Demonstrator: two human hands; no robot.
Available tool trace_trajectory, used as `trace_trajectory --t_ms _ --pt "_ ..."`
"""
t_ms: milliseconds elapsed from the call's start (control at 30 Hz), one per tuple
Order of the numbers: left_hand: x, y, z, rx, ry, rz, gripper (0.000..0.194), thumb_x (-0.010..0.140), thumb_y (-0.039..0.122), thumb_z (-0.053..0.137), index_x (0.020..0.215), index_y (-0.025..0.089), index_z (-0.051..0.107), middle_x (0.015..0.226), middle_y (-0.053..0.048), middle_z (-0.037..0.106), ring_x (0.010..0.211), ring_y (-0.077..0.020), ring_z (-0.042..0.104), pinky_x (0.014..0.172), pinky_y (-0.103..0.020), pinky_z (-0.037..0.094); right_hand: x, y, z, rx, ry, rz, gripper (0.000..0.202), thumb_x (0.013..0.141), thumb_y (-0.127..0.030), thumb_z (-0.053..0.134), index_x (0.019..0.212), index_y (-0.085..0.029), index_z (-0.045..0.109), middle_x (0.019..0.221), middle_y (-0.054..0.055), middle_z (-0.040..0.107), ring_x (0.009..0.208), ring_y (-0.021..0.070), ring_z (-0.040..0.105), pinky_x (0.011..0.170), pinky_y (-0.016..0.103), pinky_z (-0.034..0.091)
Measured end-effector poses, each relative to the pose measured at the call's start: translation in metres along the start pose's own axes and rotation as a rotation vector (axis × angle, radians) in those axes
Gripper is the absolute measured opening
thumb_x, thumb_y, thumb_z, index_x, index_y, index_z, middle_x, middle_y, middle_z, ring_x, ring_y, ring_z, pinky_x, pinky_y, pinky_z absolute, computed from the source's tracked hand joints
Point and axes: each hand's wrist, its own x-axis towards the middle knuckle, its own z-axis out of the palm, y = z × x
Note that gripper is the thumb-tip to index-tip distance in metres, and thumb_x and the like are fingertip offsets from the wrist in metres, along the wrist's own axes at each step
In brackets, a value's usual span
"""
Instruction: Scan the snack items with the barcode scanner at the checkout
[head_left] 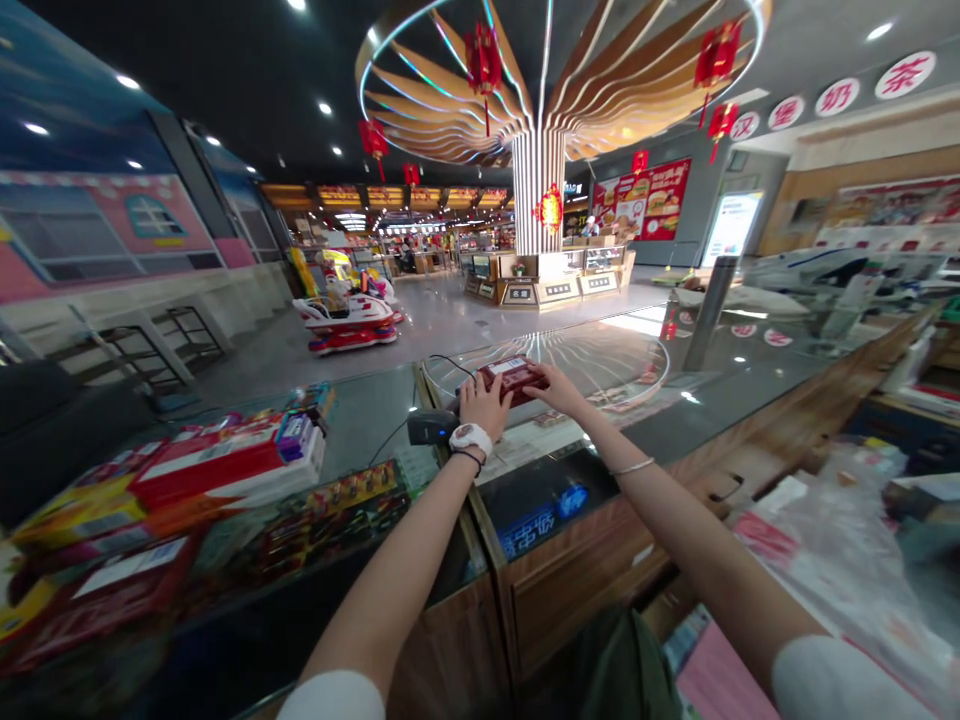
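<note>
A dark red packet (516,376) with a white label is between my two hands on the glass counter. My left hand (486,408), with a white watch at its wrist, has its fingers spread over the packet's left end. At the right end, my right hand (556,388) grips the packet between thumb and fingers. A black barcode scanner (432,427) with a small blue light sits just left of my left wrist; whether it touches the wrist I cannot tell. A thin black cable (452,362) curves behind the packet.
On the left counter lie several snack packs, a red and white box (214,460) and another dark red packet (124,590). A metal post (709,315) rises from the glass counter (630,440). Clear plastic bags (847,540) lie at right. Beyond stand a kiddie ride (349,322) and a round kiosk (546,278).
</note>
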Motion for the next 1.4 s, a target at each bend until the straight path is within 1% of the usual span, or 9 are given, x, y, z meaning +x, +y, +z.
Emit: trace_trajectory --t_ms 267,467,567,633,733,867,967,1167,1400 --pt "0.004 -0.007 0.002 -0.077 0.009 0.073 0.042 0.096 0.033 0.05 0.136 0.02 0.056 0.149 -0.013 0.05 0.138 -0.0293 0.045 0.117 -0.048 0.032 0.001 -0.007 -0.002 -0.006 0.093 0.029 0.029 0.067 -0.026 0.076 0.093 -0.021 0.065 0.105 0.006 0.069 0.096 0.0233 0.066 0.089 0.043 0.054" --pt "-0.001 -0.003 -0.003 -0.11 0.065 0.125 0.036 0.099 0.028 0.042 0.13 0.025 0.06 0.144 -0.008 0.057 0.132 -0.0281 0.051 0.116 -0.052 0.032 -0.005 -0.022 -0.006 -0.08 0.146 -0.041 0.017 0.072 -0.028 0.069 0.086 -0.021 0.063 0.099 0.005 0.07 0.092 0.0235 0.066 0.084 0.04 0.055" --pt "-0.004 -0.001 -0.013 -0.084 0.102 0.139 0.036 0.1 0.029 0.04 0.129 0.031 0.061 0.142 -0.005 0.058 0.13 -0.0282 0.053 0.117 -0.055 0.029 -0.01 -0.035 -0.009 -0.168 0.187 -0.109 0.016 0.076 -0.02 0.062 0.092 -0.022 0.064 0.113 0.008 0.069 0.106 0.0261 0.065 0.093 0.045 0.052" --pt "-0.005 -0.003 -0.021 -0.065 0.122 0.156 0.037 0.1 0.028 0.04 0.13 0.033 0.061 0.142 -0.003 0.058 0.129 -0.0278 0.053 0.118 -0.056 0.027 -0.014 -0.047 -0.013 -0.285 0.207 -0.185 0.019 0.08 -0.015 0.058 0.095 -0.023 0.064 0.124 0.009 0.067 0.117 0.0275 0.06 0.104 0.052 0.044" --pt "-0.01 -0.011 -0.035 -0.038 0.135 0.186 0.038 0.099 0.026 0.041 0.132 0.035 0.059 0.144 -0.002 0.057 0.132 -0.0277 0.051 0.117 -0.056 0.03 -0.019 -0.066 -0.016 -0.47 0.204 -0.303 0.018 0.086 -0.015 0.055 0.098 -0.023 0.065 0.119 0.008 0.069 0.117 0.0265 0.059 0.116 0.058 0.029" --pt "-0.024 -0.031 -0.054 0.009 0.144 0.225 0.037 0.099 0.029 0.044 0.132 0.031 0.059 0.146 -0.002 0.055 0.134 -0.0293 0.049 0.119 -0.056 0.027 -0.022 -0.088 -0.012 -0.583 0.222 -0.433 0.013 0.09 -0.019 0.054 0.091 -0.023 0.067 0.1 0.007 0.072 0.103 0.025 0.061 0.118 0.055 0.029" --pt "-0.039 -0.05 -0.068 0.024 0.133 0.228 0.036 0.098 0.035 0.048 0.132 0.028 0.058 0.146 -0.004 0.055 0.138 -0.0317 0.044 0.12 -0.058 0.024 -0.02 -0.102 0.0 -0.583 0.215 -0.545 0.015 0.092 -0.019 0.052 0.087 -0.024 0.066 0.102 0.007 0.071 0.099 0.0239 0.061 0.116 0.055 0.033" --pt "-0.071 -0.101 -0.088 -0.02 0.087 0.215 0.045 0.096 0.046 0.05 0.132 0.019 0.054 0.151 -0.011 0.047 0.146 -0.0299 0.034 0.121 -0.054 0.024 -0.017 -0.134 0.038 -0.507 0.137 -0.733 0.022 0.096 -0.019 0.047 0.084 -0.026 0.065 0.086 0.003 0.067 0.096 0.0198 0.061 0.118 0.052 0.033" --pt "-0.091 -0.162 -0.106 -0.003 0.071 0.17 0.058 0.091 0.051 0.056 0.139 0.018 0.048 0.155 -0.016 0.04 0.147 -0.0294 0.032 0.122 -0.052 0.023 -0.013 -0.18 0.08 -0.446 0.048 -0.916 0.03 0.1 -0.018 0.041 0.083 -0.027 0.063 0.081 0.0 0.063 0.09 0.0166 0.06 0.116 0.048 0.039"
